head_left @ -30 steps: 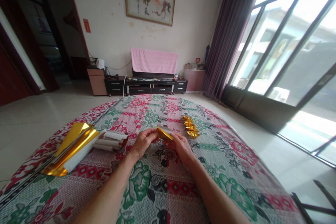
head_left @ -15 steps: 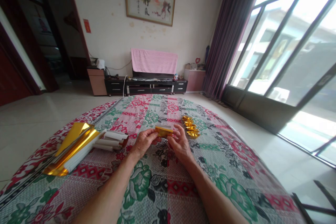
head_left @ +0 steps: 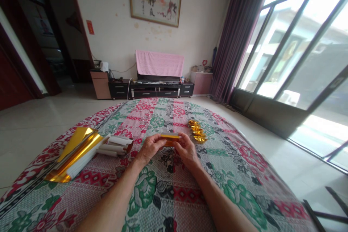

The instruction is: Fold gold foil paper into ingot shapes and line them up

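Likely in mid-fold, pinching gold paper at both ends with left hand and right hand over a flowery tablecloth, and needing soft, even thumbs next.

A: Finish on the foil strip?
B: Looks like foil-faced paper. Gold side glossy, smooth.
A: Left of strip?
B: Foil sheets: mirror-gloss gold. Paper rolls: matt white outside.
A: Right of it?
B: Folded foil pieces: shiny, creased.
A: Under it?
B: Tablecloth: matt, rough-textured cloth.
A: Beyond it?
B: Pink cover: soft matt cloth. TV cabinet: smooth black, metallic-looking handles.
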A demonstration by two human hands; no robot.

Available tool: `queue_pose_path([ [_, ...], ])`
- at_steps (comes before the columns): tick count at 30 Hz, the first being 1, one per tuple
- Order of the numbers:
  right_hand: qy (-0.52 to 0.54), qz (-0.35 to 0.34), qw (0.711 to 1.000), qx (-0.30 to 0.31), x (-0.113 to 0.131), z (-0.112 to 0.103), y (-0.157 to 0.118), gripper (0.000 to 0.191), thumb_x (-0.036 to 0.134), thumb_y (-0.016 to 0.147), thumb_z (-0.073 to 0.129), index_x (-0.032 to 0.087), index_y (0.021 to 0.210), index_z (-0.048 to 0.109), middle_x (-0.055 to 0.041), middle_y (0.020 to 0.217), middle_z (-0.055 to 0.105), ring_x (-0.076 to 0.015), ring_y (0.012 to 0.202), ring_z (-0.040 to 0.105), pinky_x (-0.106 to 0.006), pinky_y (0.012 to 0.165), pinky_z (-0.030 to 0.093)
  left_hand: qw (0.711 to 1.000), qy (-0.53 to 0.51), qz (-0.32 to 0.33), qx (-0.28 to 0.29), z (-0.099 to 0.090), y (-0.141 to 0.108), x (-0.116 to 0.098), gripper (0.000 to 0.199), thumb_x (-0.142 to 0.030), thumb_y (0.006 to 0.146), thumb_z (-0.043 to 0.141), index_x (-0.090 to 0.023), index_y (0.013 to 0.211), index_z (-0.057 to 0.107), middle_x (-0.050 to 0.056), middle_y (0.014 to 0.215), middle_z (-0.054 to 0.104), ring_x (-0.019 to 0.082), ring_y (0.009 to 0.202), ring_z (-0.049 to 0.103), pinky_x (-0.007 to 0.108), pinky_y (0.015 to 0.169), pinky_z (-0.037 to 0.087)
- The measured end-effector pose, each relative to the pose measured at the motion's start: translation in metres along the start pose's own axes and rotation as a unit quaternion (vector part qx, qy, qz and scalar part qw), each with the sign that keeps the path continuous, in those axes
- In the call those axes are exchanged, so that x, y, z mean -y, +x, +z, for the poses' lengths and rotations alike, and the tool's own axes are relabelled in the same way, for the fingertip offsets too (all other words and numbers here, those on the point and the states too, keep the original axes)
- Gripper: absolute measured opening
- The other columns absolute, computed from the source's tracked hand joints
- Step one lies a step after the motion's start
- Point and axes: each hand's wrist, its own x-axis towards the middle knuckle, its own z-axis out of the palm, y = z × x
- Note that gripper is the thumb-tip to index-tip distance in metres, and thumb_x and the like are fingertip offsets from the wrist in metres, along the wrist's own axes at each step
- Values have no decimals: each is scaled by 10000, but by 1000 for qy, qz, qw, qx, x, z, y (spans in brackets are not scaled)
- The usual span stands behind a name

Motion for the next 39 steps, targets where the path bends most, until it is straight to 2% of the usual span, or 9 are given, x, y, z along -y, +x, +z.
queue_pose_path([
  [3, -5, 4, 1000, 2, 4, 2, -1, 418, 282, 691, 624, 210, 1074, 470, -4, 842, 663, -135, 693, 615, -221, 592, 469, 1000, -17, 9, 10, 0, 1, 2, 353, -324, 686, 628, -140, 985, 654, 25, 820, 693, 181, 790, 620, 272, 726, 467],
  [9, 9, 32, 999, 13, 9, 2, -3, 417, 334, 683, 630, 192, 1063, 536, -15, 828, 669, -155, 724, 617, -252, 643, 485, 999, 31, 4, -8, -1, 0, 4, 317, -337, 684, 610, -133, 916, 681, 20, 671, 670, 186, 716, 606, 261, 640, 460],
  [16, -36, 37, 999, 9, 17, 0, -5, 294, 411, 693, 616, 164, 851, 648, 2, 709, 644, -133, 633, 569, -222, 573, 448, 1000, 30, -1, 4, -2, 0, 6, 333, -337, 693, 614, -125, 944, 669, 18, 722, 673, 151, 650, 578, 236, 606, 432],
  [21, -43, 31, 999, 7, 19, 1, -6, 290, 411, 700, 616, 155, 828, 664, 7, 687, 631, -113, 595, 536, -207, 554, 418, 1000, -4, -3, 18, 0, 0, 3, 323, -316, 683, 630, -128, 942, 668, 13, 737, 675, 147, 678, 582, 235, 660, 434],
  [31, -59, 19, 998, 10, 9, -1, -3, 284, 405, 719, 603, 162, 852, 661, 7, 669, 619, -104, 561, 510, -202, 526, 400, 1000, -26, 9, 6, -5, 2, 9, 314, -345, 686, 649, -131, 915, 662, -1, 716, 662, 136, 662, 578, 226, 645, 428],
  [39, -62, 9, 998, 17, 13, 0, -4, 254, 391, 718, 599, 165, 821, 653, -2, 686, 627, -119, 594, 537, -222, 567, 432, 999, -47, 1, -4, -3, 1, 6, 369, -345, 664, 665, -122, 958, 646, 27, 765, 677, 157, 716, 607, 249, 688, 456],
])
